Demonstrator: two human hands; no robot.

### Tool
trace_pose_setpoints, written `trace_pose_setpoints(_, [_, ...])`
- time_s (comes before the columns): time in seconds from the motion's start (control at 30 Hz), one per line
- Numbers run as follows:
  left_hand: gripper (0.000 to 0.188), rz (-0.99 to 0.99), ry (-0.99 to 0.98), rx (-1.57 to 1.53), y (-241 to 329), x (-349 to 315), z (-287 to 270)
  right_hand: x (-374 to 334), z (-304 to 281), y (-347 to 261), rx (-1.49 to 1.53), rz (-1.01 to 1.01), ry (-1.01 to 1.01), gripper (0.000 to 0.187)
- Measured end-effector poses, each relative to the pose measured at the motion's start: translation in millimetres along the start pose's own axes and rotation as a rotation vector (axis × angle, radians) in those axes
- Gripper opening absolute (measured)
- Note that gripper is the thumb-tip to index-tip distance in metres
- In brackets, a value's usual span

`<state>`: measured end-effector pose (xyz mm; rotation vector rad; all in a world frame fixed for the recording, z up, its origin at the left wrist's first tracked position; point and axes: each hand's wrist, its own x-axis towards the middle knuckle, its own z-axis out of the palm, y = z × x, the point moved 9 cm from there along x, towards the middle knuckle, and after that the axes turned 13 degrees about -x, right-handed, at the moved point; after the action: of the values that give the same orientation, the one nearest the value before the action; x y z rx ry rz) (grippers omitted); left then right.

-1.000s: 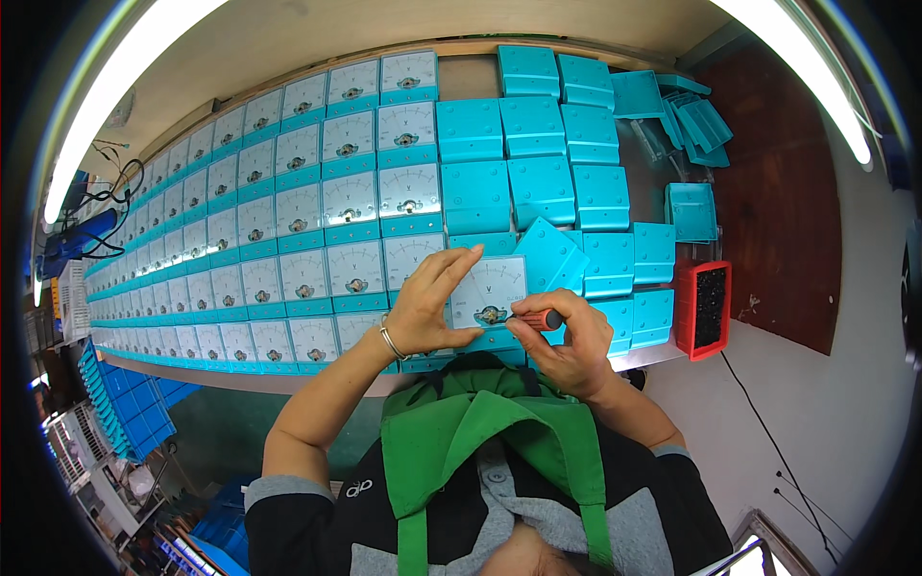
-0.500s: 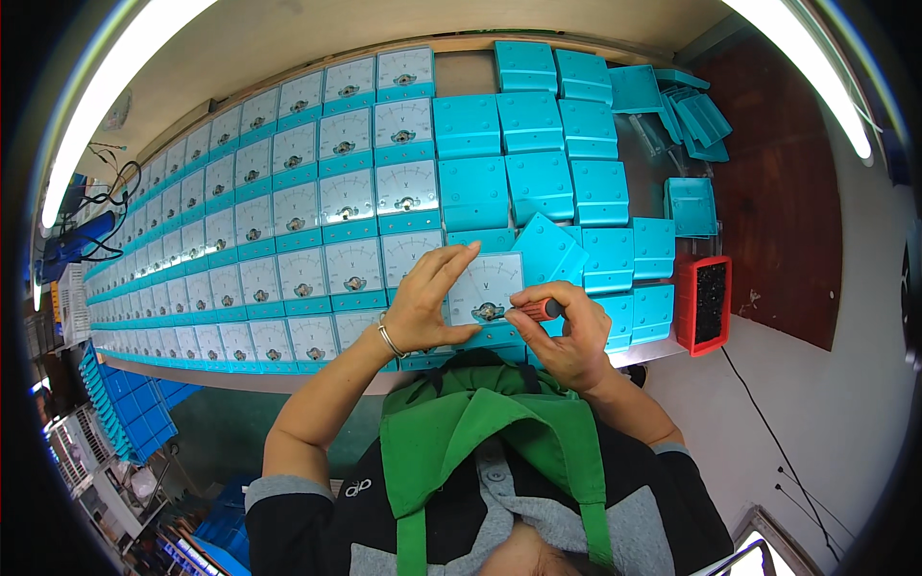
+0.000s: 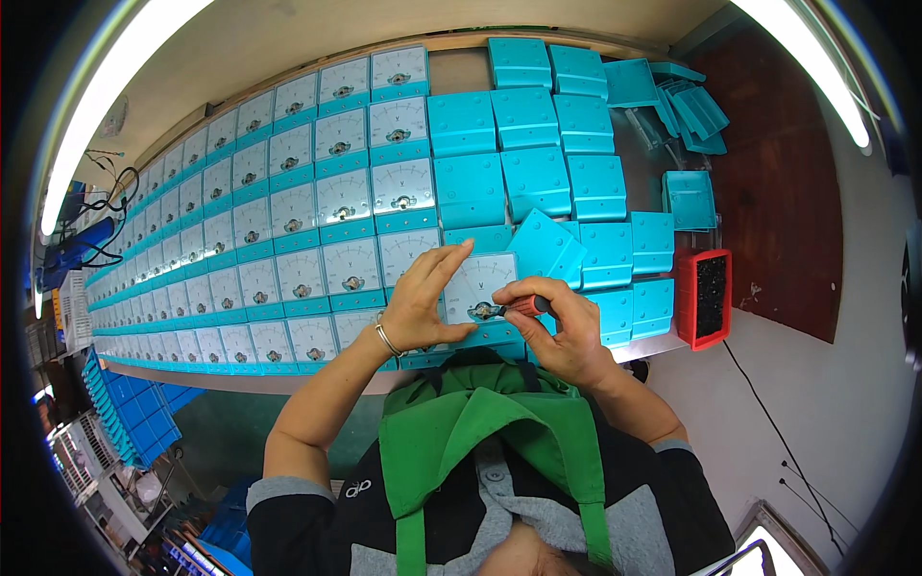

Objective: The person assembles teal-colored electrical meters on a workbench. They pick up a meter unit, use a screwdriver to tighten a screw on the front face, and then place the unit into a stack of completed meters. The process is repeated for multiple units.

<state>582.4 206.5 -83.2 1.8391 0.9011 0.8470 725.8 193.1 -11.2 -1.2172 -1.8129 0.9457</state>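
L hand (image 3: 418, 305) flat on meter (image 3: 480, 288), R hand (image 3: 567, 331) gripping screwdriver (image 3: 519, 307)

Meter rows (image 3: 288, 230) left on bench, backs-up cases (image 3: 538, 154) right, screw tray (image 3: 709, 298) far right.

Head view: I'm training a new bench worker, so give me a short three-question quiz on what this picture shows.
1. True or false: the right hand holds a small screwdriver at the white-faced meter.
2. The left hand is: A) flat on that meter, B) in the red tray, C) lifting a teal cover.
3. What colour is the apron?

Key: 1 true; 2 A; 3 green.
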Motion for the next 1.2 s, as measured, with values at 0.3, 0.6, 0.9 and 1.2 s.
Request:
trace_pose_setpoints(0.3, [0.103, 0.003, -0.01, -0.007, -1, 0, 1, 1, -2, -2, -0.004, -0.039, -0.01, 0.027])
trace_pose_setpoints(0.6, [0.103, -0.001, -0.005, -0.038, 0, 3, 1, 3, -4, -4, -0.042, -0.048, -0.015, 0.027])
trace_pose_setpoints(0.9, [0.105, -0.014, -0.016, -0.021, -3, 1, 2, 2, 0, 2, -0.015, -0.006, -0.078, 0.03])
trace_pose_setpoints(1.2, [0.102, 0.036, 0.026, -0.063, 8, -2, -7, 1, -64, 50, 0.593, 0.093, 0.511, 0.01])
